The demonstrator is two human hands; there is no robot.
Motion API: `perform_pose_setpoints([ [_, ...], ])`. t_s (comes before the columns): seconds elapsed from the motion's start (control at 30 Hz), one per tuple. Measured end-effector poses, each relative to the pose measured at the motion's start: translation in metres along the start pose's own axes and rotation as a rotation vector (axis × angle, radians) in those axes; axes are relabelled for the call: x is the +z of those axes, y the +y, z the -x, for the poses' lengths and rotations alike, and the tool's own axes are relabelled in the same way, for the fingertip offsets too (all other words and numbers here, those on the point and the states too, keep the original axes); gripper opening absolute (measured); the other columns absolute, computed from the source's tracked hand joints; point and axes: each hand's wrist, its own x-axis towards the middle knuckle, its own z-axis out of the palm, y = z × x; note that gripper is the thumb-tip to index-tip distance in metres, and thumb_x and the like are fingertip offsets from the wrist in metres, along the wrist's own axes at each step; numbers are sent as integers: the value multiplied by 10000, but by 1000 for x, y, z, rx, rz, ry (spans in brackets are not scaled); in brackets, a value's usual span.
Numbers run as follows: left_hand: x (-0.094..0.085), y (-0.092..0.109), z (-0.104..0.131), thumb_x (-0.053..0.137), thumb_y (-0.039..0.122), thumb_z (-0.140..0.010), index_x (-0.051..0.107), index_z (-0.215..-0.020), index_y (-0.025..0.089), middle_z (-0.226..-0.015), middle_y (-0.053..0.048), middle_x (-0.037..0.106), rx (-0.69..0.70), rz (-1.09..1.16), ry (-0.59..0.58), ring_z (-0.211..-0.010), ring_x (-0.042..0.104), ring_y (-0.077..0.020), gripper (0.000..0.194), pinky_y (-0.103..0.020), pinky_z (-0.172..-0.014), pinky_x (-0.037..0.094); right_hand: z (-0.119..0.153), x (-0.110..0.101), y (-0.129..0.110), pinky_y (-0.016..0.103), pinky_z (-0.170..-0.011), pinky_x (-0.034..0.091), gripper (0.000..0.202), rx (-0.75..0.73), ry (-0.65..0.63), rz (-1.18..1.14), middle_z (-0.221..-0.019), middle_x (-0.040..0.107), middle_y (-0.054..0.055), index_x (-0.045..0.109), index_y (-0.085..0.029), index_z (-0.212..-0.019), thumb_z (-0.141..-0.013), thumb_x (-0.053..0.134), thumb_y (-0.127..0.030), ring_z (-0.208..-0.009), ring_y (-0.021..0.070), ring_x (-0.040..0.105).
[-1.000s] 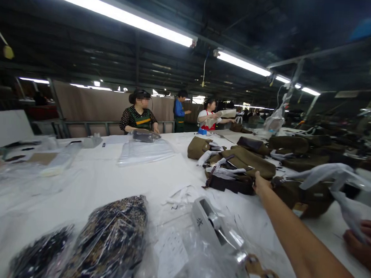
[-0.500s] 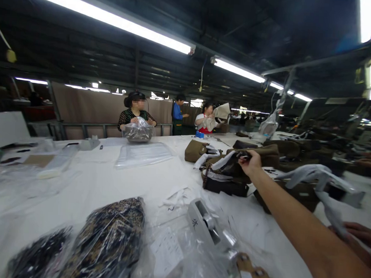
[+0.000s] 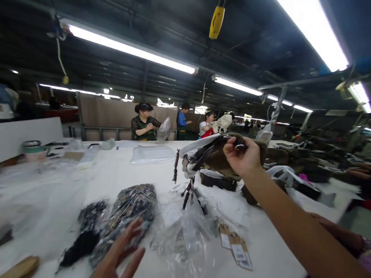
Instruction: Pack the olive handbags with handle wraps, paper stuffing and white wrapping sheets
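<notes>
Stretched out ahead, my right hand [image 3: 242, 157] grips the dark top edge of an olive-brown handbag [image 3: 217, 160]. The bag hangs tilted above the table, with white wrapping on its strap and dark braided tassels [image 3: 187, 193] dangling from its left end. Low in the picture is my left hand [image 3: 118, 256], fingers spread and holding nothing. Close to it lies a dark patterned article in clear plastic [image 3: 134, 207]. A grey tape dispenser [image 3: 202, 201] is partly hidden behind the tassels and clear film. Brown card tags [image 3: 236, 247] lie to the right.
More olive bags [image 3: 281, 155] with white-wrapped straps fill the right side. Flat clear plastic bags [image 3: 153, 154] lie across the white table [image 3: 108, 168]. A co-worker [image 3: 145, 122] stands opposite. Another person's arm [image 3: 337, 232] reaches in at right.
My right hand has lifted the handbag off the pile and brought it left, tassels now hanging free. My left hand has come into view. The person opposite now holds a clear bag out to the side.
</notes>
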Motion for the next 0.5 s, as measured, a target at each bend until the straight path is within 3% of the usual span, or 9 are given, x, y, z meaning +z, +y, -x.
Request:
perform_pose_setpoints([
  [0.03, -3, 11, -3, 680, 551, -852, 472, -1476, 342, -1515, -49, 527, 59, -28, -9, -1315, 558, -345, 690, -485, -1098, 483, 22, 7, 5, 176, -486, 504, 137, 43, -17, -20, -683, 599, -1, 541, -176, -805, -891, 443, -134, -599, 91, 634],
  [0.13, -17, 45, 3, 700, 471, -853, 379, -1546, 280, -1621, -73, 376, 238, -95, 164, -1393, 473, -353, 787, -490, -1193, 339, 89, 13, 22, 173, -499, 518, 118, 211, -85, -67, -692, 616, 4, 544, -182, -805, -876, 464, -132, -595, 85, 634],
  [0.17, -23, 55, 10, 701, 445, -854, 417, -1529, 259, -1613, -75, 392, 289, -106, 202, -1413, 448, -348, 756, -467, -1208, 310, 109, 11, 29, 169, -510, 526, 96, 279, -116, -68, -696, 623, 2, 551, -183, -805, -867, 494, -139, -597, 82, 635],
  [0.23, -37, 73, 32, 670, 402, -875, 587, -1404, 235, -1493, -78, 555, 346, -131, 199, -1371, 501, -331, 561, -407, -1171, 361, 145, 3, 44, 163, -543, 546, 48, 414, -174, -51, -709, 640, 2, 573, -183, -804, -848, 572, -164, -614, 82, 645],
  [0.33, -59, 94, 66, 625, 385, -907, 778, -1041, 237, -1057, -60, 775, 322, -197, 67, -995, 703, -275, 251, -311, -885, 532, 179, -11, 72, 179, -594, 576, 64, 593, -164, -28, -739, 678, 27, 617, -173, -827, -861, 635, -225, -656, 105, 671],
  [0.4, -72, 103, 80, 647, 410, -898, 776, -889, 229, -823, -29, 755, 266, -198, -16, -736, 680, -210, 223, -260, -678, 525, 190, -19, 94, 204, -629, 595, 151, 659, -105, 7, -799, 711, 66, 641, -156, -882, -911, 615, -301, -701, 129, 698],
  [0.5, -84, 108, 83, 674, 474, -885, 745, -853, 203, -729, -12, 712, 125, -74, -64, -669, 638, -177, 282, -237, -601, 503, 196, -28, 120, 274, -782, 612, 309, 674, -126, 131, -1020, 736, 138, 649, -131, -1037, -943, 596, -421, -902, 187, 734],
])
